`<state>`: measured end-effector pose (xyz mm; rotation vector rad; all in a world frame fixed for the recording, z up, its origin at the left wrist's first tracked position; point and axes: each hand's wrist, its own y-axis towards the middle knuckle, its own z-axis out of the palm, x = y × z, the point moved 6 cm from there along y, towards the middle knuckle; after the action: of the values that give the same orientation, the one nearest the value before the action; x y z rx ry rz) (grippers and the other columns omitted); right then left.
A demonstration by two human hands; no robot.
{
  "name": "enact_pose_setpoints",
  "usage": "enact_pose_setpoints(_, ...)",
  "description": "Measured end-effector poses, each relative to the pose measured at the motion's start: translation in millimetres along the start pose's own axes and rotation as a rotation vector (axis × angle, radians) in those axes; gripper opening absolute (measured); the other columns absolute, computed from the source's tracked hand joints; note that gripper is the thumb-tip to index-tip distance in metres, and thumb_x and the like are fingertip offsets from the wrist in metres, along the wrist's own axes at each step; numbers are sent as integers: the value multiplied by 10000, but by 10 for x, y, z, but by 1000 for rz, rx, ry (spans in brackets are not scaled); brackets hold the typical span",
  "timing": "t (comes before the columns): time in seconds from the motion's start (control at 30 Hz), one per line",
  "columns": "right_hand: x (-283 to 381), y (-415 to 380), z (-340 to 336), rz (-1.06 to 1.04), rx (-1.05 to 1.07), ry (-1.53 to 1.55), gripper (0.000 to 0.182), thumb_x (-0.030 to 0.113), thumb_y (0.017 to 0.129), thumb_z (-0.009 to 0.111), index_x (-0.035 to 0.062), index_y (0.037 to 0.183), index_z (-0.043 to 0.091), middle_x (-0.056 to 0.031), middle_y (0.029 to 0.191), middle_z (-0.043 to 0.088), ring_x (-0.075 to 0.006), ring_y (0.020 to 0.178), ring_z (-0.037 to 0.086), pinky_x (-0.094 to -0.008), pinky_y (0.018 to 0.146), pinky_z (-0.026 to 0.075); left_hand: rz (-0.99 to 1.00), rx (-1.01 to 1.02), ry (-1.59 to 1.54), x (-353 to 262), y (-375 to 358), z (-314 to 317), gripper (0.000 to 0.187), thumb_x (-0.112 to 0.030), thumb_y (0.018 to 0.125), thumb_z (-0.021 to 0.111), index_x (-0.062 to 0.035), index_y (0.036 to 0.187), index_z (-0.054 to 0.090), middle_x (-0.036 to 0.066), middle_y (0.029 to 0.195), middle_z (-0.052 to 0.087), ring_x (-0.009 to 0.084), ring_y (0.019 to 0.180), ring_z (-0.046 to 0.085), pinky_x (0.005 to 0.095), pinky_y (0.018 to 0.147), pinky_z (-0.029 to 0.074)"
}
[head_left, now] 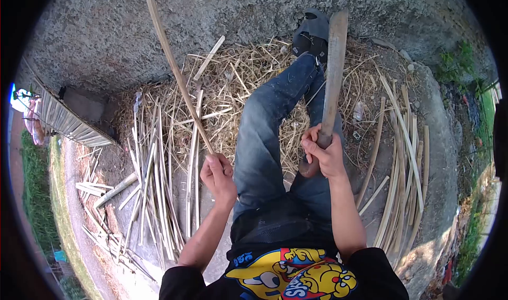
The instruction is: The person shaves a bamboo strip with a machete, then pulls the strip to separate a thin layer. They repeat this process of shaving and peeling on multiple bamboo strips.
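My left hand point(217, 179) is closed around the lower end of a long, thin bamboo strip point(177, 73), which slants up and leftward past the top of the view. In my right hand point(324, 154) is the handle of a machete point(334, 69); its broad, worn blade points up, away from my body. The handle's rounded butt point(309, 167) shows below my fingers, over my thigh. Strip and blade are well apart. My legs in jeans point(259, 136) stretch forward between the two hands.
Split bamboo strips point(153, 178) lie in a loose pile on the left, and another bundle point(405, 167) lies on the right. Shavings point(227, 83) cover the ground around my legs. A rough wall point(227, 14) rises ahead. A slatted bamboo panel point(74, 121) leans at the left.
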<state>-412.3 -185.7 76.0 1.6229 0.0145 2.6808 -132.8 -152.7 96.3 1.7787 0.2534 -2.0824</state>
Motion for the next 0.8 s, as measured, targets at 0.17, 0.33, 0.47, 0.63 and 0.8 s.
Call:
enact_pose_setpoints(0.17, 197, 10, 821, 19, 335, 68, 281, 69, 865, 798, 76, 868, 517, -85, 905, 663, -142, 720, 672, -262, 569, 556, 83, 103, -231, -568, -29, 744, 482, -436, 1098, 415, -47, 828, 510, -3, 606, 458, 67, 505, 421, 227, 449, 302)
enact_pose_setpoints(0.33, 10, -123, 787, 193, 369, -70, 284, 132, 853, 834, 51, 918, 569, -44, 813, 695, -115, 687, 673, -258, 607, 545, 145, 167, -425, -514, -26, 1071, 358, -383, 1099, 408, -33, 1103, 481, 159, 907, 607, 196, 895, 565, 309, 769, 438)
enact_pose_setpoints(0.47, 123, -36, 182, 119, 114, -548, 277, 89, 901, 769, 56, 908, 494, -117, 882, 719, -166, 840, 739, -252, 525, 540, 551, -135, 267, -650, -130, 628, 555, -296, 1020, 559, -33, 1449, 325, 267, 1461, 447, 288, 1375, 385, 424, 1044, 289)
enact_pose_setpoints(0.63, 394, -33, -553, 150, -53, -693, 251, 15, 833, 783, 40, 867, 535, -91, 769, 718, -123, 706, 666, -277, 604, 518, 1152, -135, 1033, -917, 315, -96, 718, -293, 957, 649, 24, 1489, 287, 257, 1546, 248, 377, 1434, 298, 536, 1134, 286)
enact_pose_setpoints(0.8, 608, 52, -911, 29, -33, -1075, 257, 6, 741, 799, -7, 862, 573, -121, 778, 728, -219, 726, 699, -369, 712, 531, 1159, -59, 1209, -1218, 704, -325, 617, -556, 960, 610, -43, 1303, 603, 188, 1455, 485, 352, 1369, 402, 514, 1097, 318)
